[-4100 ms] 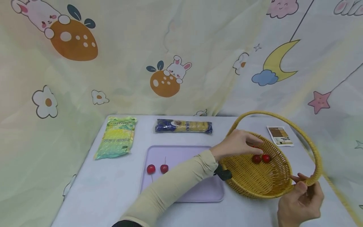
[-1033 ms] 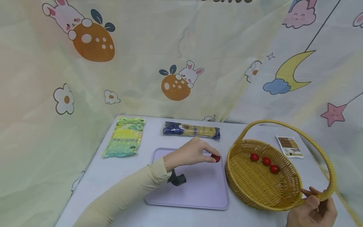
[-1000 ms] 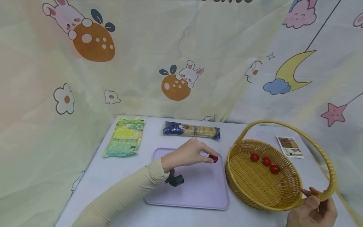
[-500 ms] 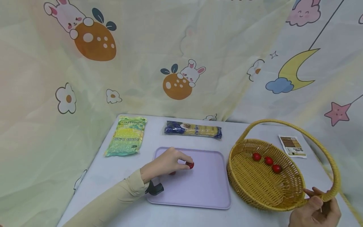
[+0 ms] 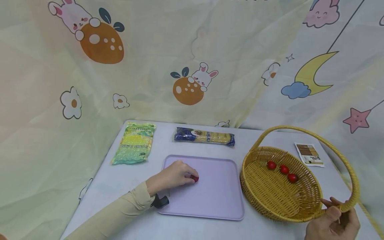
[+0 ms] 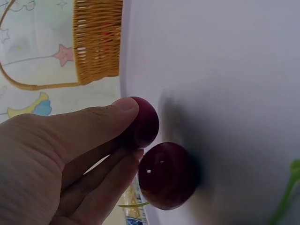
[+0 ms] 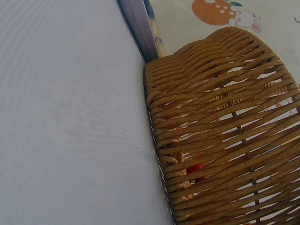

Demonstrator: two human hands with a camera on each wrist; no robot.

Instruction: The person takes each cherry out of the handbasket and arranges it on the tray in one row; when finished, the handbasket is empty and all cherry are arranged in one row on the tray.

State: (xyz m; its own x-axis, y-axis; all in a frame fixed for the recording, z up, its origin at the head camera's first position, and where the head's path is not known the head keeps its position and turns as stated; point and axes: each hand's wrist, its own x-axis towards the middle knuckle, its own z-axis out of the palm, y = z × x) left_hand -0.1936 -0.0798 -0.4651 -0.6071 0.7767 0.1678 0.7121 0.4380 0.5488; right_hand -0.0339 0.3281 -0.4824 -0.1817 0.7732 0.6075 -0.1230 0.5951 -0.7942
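My left hand (image 5: pixel 174 175) pinches a dark red cherry (image 5: pixel 194 178) between thumb and fingers, low over the lilac tray (image 5: pixel 219 193). In the left wrist view the pinched cherry (image 6: pixel 149 122) sits right beside a second cherry (image 6: pixel 168 178), whose thin stem points toward the fingers. A green stem (image 6: pixel 284 194) shows at that view's right edge. With fingers and thumb, my right hand (image 5: pixel 333 222) grips the yellow wicker basket (image 5: pixel 270 191) at the near foot of its handle. Three cherries (image 5: pixel 284 169) lie inside the basket against its far side.
Behind the tray lies a blue and yellow noodle packet (image 5: pixel 204 136). A green-yellow bag (image 5: pixel 134 143) lies at the back left, and a small white and brown sachet (image 5: pixel 309 154) behind the basket. A printed cloth (image 5: pixel 150 50) hangs behind the table.
My left hand was over the basket earlier, then at the tray's right end with a cherry. It has since moved left and lower over the tray, still pinching it. The right hand keeps its grip.
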